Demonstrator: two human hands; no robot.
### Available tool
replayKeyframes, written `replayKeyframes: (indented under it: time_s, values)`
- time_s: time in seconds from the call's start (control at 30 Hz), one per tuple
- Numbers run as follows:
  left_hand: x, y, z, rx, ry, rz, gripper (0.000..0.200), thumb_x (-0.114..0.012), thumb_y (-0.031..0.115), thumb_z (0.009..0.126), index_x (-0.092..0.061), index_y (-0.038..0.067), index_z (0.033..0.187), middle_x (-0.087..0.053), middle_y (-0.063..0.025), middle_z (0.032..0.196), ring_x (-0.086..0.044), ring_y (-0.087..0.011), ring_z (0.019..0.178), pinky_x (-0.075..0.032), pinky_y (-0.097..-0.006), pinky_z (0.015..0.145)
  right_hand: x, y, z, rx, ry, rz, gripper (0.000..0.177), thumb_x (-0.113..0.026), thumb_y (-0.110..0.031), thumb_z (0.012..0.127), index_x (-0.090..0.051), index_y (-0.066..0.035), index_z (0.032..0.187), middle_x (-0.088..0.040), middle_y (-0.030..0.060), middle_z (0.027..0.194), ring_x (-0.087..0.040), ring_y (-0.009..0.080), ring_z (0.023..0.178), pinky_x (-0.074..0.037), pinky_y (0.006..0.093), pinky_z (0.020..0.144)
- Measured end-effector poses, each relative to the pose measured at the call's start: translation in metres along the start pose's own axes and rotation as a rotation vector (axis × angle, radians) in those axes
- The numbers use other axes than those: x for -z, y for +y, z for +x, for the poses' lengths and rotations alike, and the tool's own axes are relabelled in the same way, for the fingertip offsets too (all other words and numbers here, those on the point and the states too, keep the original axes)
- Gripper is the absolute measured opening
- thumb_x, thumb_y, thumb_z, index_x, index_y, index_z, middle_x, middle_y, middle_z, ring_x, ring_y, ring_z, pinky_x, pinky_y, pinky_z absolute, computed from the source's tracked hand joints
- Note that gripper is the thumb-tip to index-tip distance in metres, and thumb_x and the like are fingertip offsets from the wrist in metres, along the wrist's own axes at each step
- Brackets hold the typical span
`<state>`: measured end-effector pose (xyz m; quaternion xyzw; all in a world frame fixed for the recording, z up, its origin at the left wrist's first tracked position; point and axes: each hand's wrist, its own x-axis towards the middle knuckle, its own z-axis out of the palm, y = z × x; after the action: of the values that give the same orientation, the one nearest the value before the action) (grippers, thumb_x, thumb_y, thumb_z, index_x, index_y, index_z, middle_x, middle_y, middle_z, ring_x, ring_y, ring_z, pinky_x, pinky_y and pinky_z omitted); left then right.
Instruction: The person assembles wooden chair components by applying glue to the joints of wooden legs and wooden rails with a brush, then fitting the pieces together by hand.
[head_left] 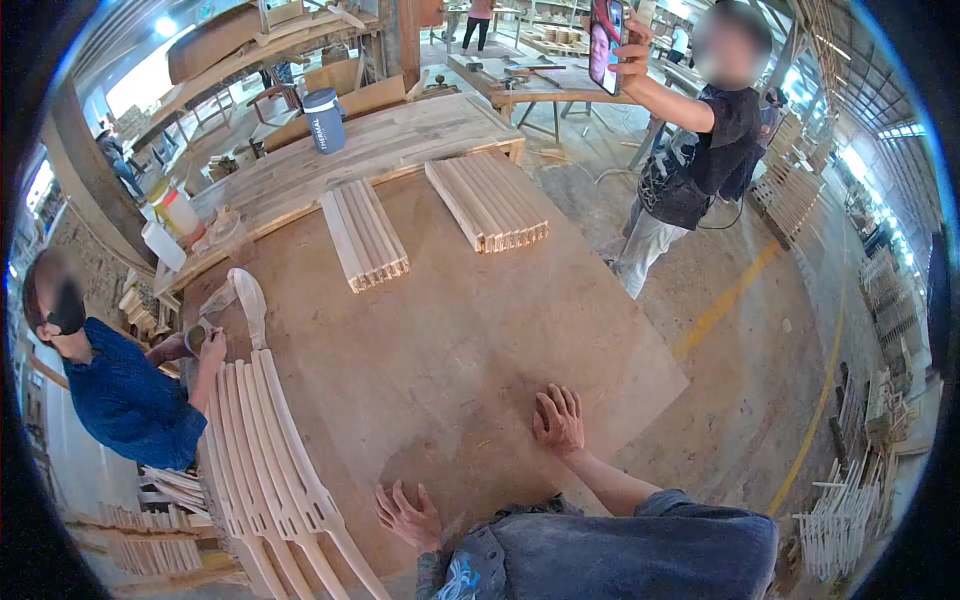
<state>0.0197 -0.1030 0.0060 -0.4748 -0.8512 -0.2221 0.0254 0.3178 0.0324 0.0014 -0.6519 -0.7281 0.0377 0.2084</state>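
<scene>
Near the table's front edge, my left hand [410, 517] rests with its fingers spread and nothing in it. My right hand [560, 420] lies on the brown table [420, 340] farther right, fingers apart and slightly bent, also holding nothing. Left of my left hand, several long curved wooden pieces [265, 450] lie side by side. Beyond my hands are two bundles of straight grooved wooden strips, one at the middle [365, 235] and one farther right [487, 202].
A person in blue [135, 400] works at the left edge, hands near a clear plastic bag [250, 305]. Another person [690, 150] stands beyond the table, holding up a phone [606, 45]. A blue jug [325, 122] stands on a wooden bench [380, 140] behind.
</scene>
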Motion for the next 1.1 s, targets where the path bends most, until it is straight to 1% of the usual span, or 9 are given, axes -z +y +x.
replayKeyframes:
  time_s: [0.13,0.23,0.4,0.5,0.77,0.8,0.83,1.0,1.1]
  values:
    - [-0.003,-0.001,0.0,-0.018,0.021,0.002,0.046,-0.065,0.041,0.087,-0.058,0.014,0.124,-0.045,-0.0147,0.144,-0.04,-0.0378,0.13,-0.031,-0.0532,0.106,0.005,-0.002,0.0,0.001,-0.011,0.004,0.046,-0.057,-0.03,0.089,-0.051,-0.012,0.132,-0.043,0.0157,0.144,-0.036,0.0376,0.135,-0.023,0.0549,0.115]
    - [0.001,0.001,0.001,-0.018,-0.012,-0.016,0.044,-0.064,0.04,0.089,-0.057,0.012,0.122,-0.043,-0.0171,0.143,-0.038,-0.0383,0.133,-0.03,-0.054,0.107,0.003,-0.002,0.0,-0.008,-0.019,0.004,0.046,-0.056,-0.03,0.09,-0.051,-0.012,0.132,-0.043,0.0156,0.145,-0.035,0.0379,0.136,-0.023,0.0547,0.115]
    - [-0.004,-0.004,-0.001,-0.029,-0.041,0.009,0.048,-0.064,0.039,0.088,-0.057,0.011,0.126,-0.04,-0.0178,0.148,-0.034,-0.0383,0.137,-0.026,-0.0544,0.111,0.0,0.001,-0.001,0.001,-0.022,0.011,0.047,-0.056,-0.031,0.09,-0.05,-0.013,0.133,-0.043,0.0153,0.145,-0.034,0.0379,0.136,-0.023,0.0542,0.115]
    - [-0.005,-0.006,-0.001,-0.05,-0.033,0.012,0.048,-0.064,0.039,0.088,-0.057,0.011,0.127,-0.038,-0.0181,0.15,-0.033,-0.0383,0.138,-0.027,-0.0542,0.111,0.001,-0.002,-0.001,-0.01,-0.011,0.016,0.046,-0.057,-0.03,0.089,-0.051,-0.013,0.132,-0.043,0.0154,0.144,-0.035,0.0376,0.136,-0.023,0.0541,0.115]
    - [0.001,-0.003,0.002,-0.036,-0.02,-0.043,0.049,-0.067,0.037,0.087,-0.058,0.012,0.127,-0.04,-0.0193,0.147,-0.035,-0.0405,0.136,-0.028,-0.0552,0.11,0.007,-0.006,0.002,0.0,-0.015,-0.004,0.045,-0.057,-0.028,0.088,-0.052,-0.012,0.13,-0.045,0.0164,0.143,-0.035,0.0375,0.136,-0.023,0.0537,0.115]
    - [0.003,-0.003,0.003,-0.047,-0.023,-0.056,0.05,-0.067,0.037,0.086,-0.058,0.012,0.128,-0.04,-0.0193,0.147,-0.035,-0.041,0.136,-0.028,-0.0554,0.111,0.003,-0.005,0.002,0.036,-0.033,0.013,0.045,-0.057,-0.028,0.088,-0.052,-0.012,0.13,-0.045,0.0164,0.143,-0.035,0.0375,0.136,-0.023,0.0537,0.115]
    - [0.004,-0.002,0.004,-0.014,-0.009,-0.041,0.05,-0.067,0.037,0.086,-0.058,0.012,0.128,-0.04,-0.0193,0.147,-0.035,-0.041,0.136,-0.028,-0.0554,0.111,0.0,-0.002,0.001,0.037,-0.019,-0.015,0.045,-0.057,-0.028,0.088,-0.052,-0.012,0.13,-0.045,0.0167,0.143,-0.036,0.0379,0.135,-0.023,0.0539,0.115]
    - [0.002,-0.004,0.002,-0.017,-0.052,-0.042,0.051,-0.066,0.039,0.086,-0.057,0.013,0.129,-0.039,-0.0196,0.148,-0.035,-0.0414,0.135,-0.027,-0.0551,0.111,-0.009,0.002,-0.001,0.04,-0.003,-0.042,0.045,-0.057,-0.028,0.088,-0.052,-0.011,0.13,-0.046,0.0171,0.142,-0.037,0.0389,0.135,-0.023,0.0544,0.116]
    - [0.004,-0.004,0.003,-0.024,-0.065,-0.04,0.051,-0.066,0.039,0.087,-0.057,0.013,0.13,-0.039,-0.0199,0.148,-0.035,-0.0411,0.136,-0.027,-0.0552,0.111,-0.009,0.004,-0.002,0.046,0.015,-0.075,0.044,-0.057,-0.027,0.089,-0.052,-0.011,0.13,-0.046,0.017,0.142,-0.038,0.0389,0.134,-0.025,0.0541,0.114]
